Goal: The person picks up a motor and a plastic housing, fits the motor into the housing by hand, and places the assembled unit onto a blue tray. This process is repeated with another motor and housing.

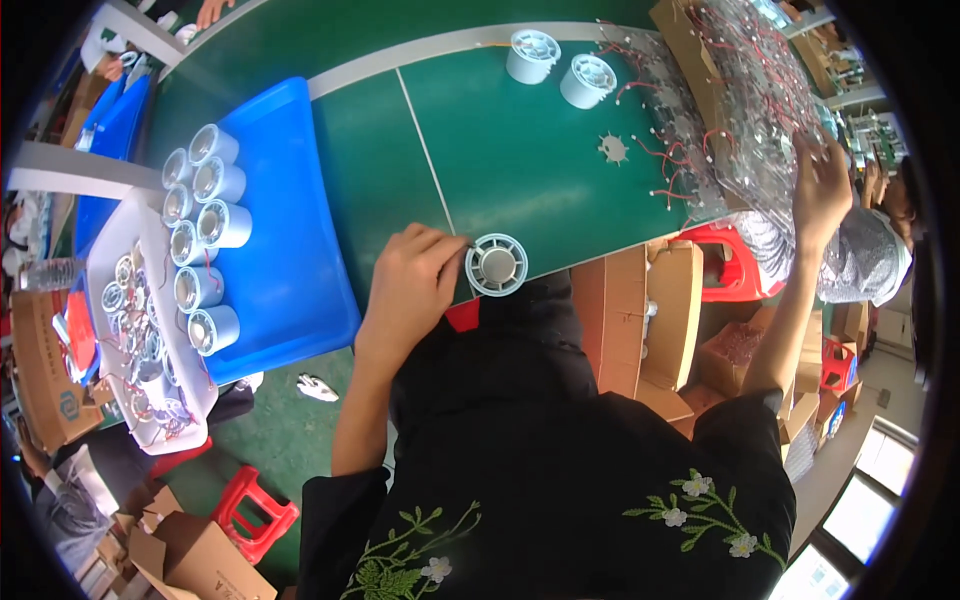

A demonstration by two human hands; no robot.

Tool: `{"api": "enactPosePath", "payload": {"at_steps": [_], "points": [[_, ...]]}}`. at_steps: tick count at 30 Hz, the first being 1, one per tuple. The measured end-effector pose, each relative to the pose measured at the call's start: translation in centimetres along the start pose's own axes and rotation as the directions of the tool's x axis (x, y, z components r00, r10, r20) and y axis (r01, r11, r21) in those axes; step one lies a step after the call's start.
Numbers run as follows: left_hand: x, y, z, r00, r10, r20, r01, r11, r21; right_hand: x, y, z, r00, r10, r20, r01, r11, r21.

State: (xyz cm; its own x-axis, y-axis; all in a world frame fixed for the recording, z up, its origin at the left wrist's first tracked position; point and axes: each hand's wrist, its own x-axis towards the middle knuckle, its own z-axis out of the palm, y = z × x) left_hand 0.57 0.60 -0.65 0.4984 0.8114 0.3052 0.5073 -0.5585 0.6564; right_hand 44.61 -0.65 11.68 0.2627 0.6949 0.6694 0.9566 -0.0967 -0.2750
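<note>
My left hand (412,285) is closed, thumb and forefinger pinched at the rim of a pale blue-white round housing (497,265) at the table's near edge. The housing's open top shows a ribbed ring and a grey disc in its middle. Far to the right, my right hand (824,185) is at the clear plastic trays (745,95), which hold parts with red wires. Its fingers are bent inward, and what they pinch is too small to make out. Two more housings, one (533,57) beside another (588,82), stand upright at the back, near a flat grey toothed disc (613,149).
A blue tray (285,250) at the left bears several white cylindrical housings (224,223) along its left side. Beyond it is a white bin (195,405) of wired parts. Cardboard boxes (668,320) and a red stool (725,265) stand below the green table (400,150) on the right.
</note>
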Motion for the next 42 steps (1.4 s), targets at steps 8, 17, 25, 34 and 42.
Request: {"api": "enactPosePath", "payload": {"at_steps": [8, 17, 25, 34, 42], "points": [[-1.1, 0.4, 1.9, 0.965, -0.163, -0.204, 0.158, 0.987, -0.044, 1.8, 2.6, 0.6, 0.985, 0.150, -0.086, -0.113, 0.935, 0.335], [-1.5, 0.5, 2.3, 0.919, -0.259, -0.297, 0.275, 0.961, 0.010, 0.0, -5.8, 0.8, 0.946, 0.222, -0.236, 0.046, 0.628, 0.777], [-1.0, 0.2, 2.8, 0.957, -0.101, -0.272, 0.131, 0.987, 0.092, 5.8, 0.3, 3.4, 0.962, 0.268, -0.044, -0.158, 0.684, 0.712], [-1.0, -0.1, 2.7, 0.954, -0.124, -0.273, 0.151, 0.985, 0.079, 3.4, -10.9, 0.8, 0.980, 0.097, 0.172, -0.196, 0.589, 0.784], [-1.3, 3.4, -1.2, 0.899, 0.032, -0.436, 0.113, 0.947, 0.302, -7.3, -15.4, 3.5, 0.801, -0.526, 0.286, 0.026, 0.508, 0.861]]}}
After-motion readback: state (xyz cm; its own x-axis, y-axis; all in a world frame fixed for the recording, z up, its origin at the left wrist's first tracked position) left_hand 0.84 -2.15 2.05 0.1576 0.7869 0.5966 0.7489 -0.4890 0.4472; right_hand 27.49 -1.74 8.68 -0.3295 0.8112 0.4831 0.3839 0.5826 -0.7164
